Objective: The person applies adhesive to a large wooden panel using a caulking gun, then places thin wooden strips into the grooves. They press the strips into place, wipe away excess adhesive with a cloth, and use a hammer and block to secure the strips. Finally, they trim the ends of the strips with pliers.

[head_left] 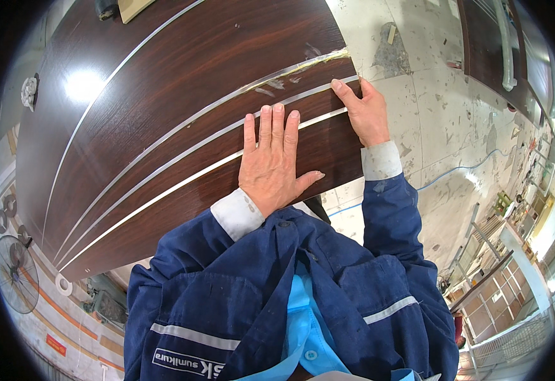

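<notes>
Through my head view I find the panel (182,95) face up in front of the body, dark and wood-grained. Near its far edge I note a block (133,7) beside a black object (106,7); a pale wad (29,93) sits at its left edge. A fan (16,274) and a white ring (64,284) appear at lower left. To the right, a blue hose (446,174) crosses the scuffed floor (427,108), and a second panel (488,47) stands well apart.

Four light strips (163,197) cross the panel, their long axes running from near left to far right, bowed by the lens. The panel passes out of view at the top, so I cannot establish its own long axis.

The left hand (270,155) lies flat, fingers slightly spread, covering part of two strips. The right hand (365,114) is at the panel's right edge, thumb on top at a strip's end, narrow-set; whether it pinches anything I cannot tell.
</notes>
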`<action>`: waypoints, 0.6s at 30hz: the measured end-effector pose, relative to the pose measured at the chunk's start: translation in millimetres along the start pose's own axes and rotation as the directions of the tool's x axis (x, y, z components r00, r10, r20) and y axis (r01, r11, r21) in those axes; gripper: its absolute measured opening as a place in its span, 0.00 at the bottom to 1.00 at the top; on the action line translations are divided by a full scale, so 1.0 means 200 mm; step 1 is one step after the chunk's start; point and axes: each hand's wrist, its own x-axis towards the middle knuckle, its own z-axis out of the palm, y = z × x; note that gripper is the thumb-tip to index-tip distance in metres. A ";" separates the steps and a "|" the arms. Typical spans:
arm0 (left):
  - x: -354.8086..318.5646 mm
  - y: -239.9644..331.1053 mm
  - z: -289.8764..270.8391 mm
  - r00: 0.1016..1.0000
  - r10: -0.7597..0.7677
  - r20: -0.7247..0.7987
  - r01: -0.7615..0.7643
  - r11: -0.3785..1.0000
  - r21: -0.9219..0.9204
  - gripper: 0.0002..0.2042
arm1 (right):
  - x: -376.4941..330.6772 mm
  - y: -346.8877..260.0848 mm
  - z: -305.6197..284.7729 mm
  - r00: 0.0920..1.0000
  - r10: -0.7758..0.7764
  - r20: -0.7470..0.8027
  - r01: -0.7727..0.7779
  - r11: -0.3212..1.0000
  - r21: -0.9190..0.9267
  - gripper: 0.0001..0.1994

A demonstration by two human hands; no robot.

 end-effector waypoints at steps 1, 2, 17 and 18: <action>0.00 0.00 0.00 1.000 -0.003 0.003 0.003 1.000 0.005 0.57 | 0.00 0.01 0.00 1.000 0.001 0.005 -0.001 1.000 0.008 0.26; 0.00 0.00 -0.01 1.000 -0.006 0.009 0.006 1.000 0.011 0.57 | 0.00 0.01 0.00 1.000 -0.011 0.007 0.011 1.000 0.010 0.27; 0.00 0.00 -0.02 1.000 -0.006 -0.008 0.006 1.000 -0.015 0.59 | -0.27 0.07 0.10 0.764 -0.637 -0.100 0.470 0.657 -0.589 0.26; 0.00 0.00 -0.01 1.000 -0.004 -0.013 0.004 1.000 -0.017 0.59 | -0.28 0.06 0.10 0.761 -0.647 -0.043 0.498 0.626 -0.600 0.26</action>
